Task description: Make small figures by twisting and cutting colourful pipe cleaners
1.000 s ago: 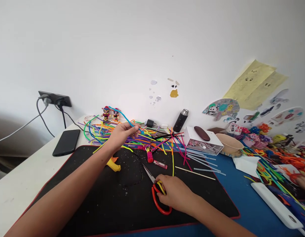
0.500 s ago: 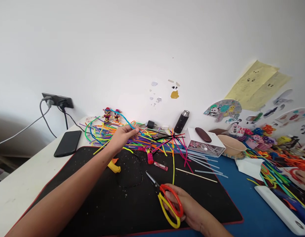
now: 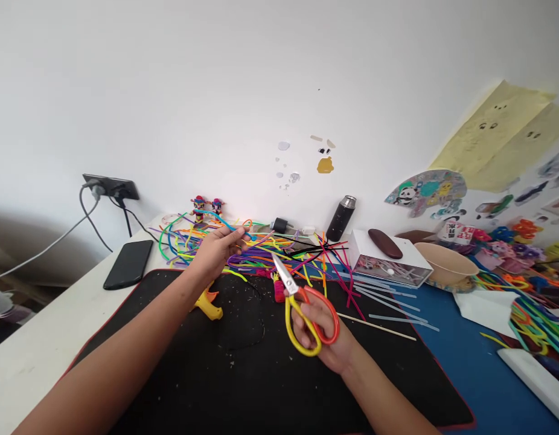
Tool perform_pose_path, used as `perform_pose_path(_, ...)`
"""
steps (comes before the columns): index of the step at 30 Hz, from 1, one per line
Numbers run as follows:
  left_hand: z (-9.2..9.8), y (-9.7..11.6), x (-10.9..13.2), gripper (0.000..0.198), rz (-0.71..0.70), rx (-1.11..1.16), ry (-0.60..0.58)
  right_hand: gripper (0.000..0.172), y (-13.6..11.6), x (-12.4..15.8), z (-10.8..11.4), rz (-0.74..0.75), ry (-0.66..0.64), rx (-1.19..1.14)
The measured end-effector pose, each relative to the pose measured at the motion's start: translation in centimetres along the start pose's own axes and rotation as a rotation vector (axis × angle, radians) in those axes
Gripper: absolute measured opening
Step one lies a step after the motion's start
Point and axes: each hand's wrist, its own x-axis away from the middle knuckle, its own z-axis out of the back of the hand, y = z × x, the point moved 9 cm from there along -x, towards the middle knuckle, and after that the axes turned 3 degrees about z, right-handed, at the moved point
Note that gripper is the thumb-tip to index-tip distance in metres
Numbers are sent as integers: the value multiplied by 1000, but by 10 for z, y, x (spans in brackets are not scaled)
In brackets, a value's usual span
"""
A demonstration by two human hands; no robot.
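Over the heap of coloured pipe cleaners (image 3: 261, 261), my left hand (image 3: 216, 249) pinches a blue pipe cleaner (image 3: 215, 214), which arcs off to the left. My right hand (image 3: 329, 335) grips a pair of scissors (image 3: 287, 283) with red and yellow handles. Their blades look nearly closed and point up and left, apart from the blue pipe cleaner. Behind the blades a small pink figure (image 3: 278, 291) is partly hidden. A yellow object with an orange tip (image 3: 210, 307) lies on the black mat (image 3: 193, 374), beside my left forearm.
A phone (image 3: 128, 264) lies at left. Two small figures (image 3: 207, 206) stand by the wall. A black flask (image 3: 341, 219), a white box (image 3: 390, 258), a beige bowl (image 3: 447, 263), glue sticks (image 3: 399, 296) and a wooden stick (image 3: 379, 326) are at right.
My right hand has raised the scissors upward, closer to my left hand. The blue pipe cleaner's raised arc has dropped lower. The view has shifted, and the other person's hand at right is out of view.
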Motion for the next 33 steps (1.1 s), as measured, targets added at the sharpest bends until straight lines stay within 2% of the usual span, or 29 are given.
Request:
perform_pose_path(2, 5, -3, -2, 37, 44, 83, 38, 44, -9, -25, -6, 51, -9, -89)
perform_pose_path(6, 8, -12, -3, 26, 133, 127, 94, 49, -13, -70, -26, 59, -99, -177)
perform_pose_path(11, 4, -13, -1, 24, 132, 114, 86, 59, 3, -97, -42, 10, -202, -213)
perform_pose_path(16, 7, -12, -3, 36, 60, 17, 99, 72, 13, -89, -37, -10, -272, -177)
perform_pose_path(19, 11, -5, -4, 43, -50, -62, 145, 79, 0, -80, -35, 62, -267, -126)
perform_pose_path(22, 15, 6, -4, 44, -178, -124, 187, 82, -6, -75, -43, 81, -314, -61)
perform_pose_path(25, 18, 23, 1, 40, -312, -225, 236, 82, -2, -75, -51, 80, -357, -14)
perform_pose_path(28, 18, 41, 11, 34, -440, -379, 293, 77, 7, -77, -51, 71, -343, 83)
perform_pose_path(33, 12, 51, 23, 29, -513, -605, 359, 68, 9, -76, -52, 98, -302, 179)
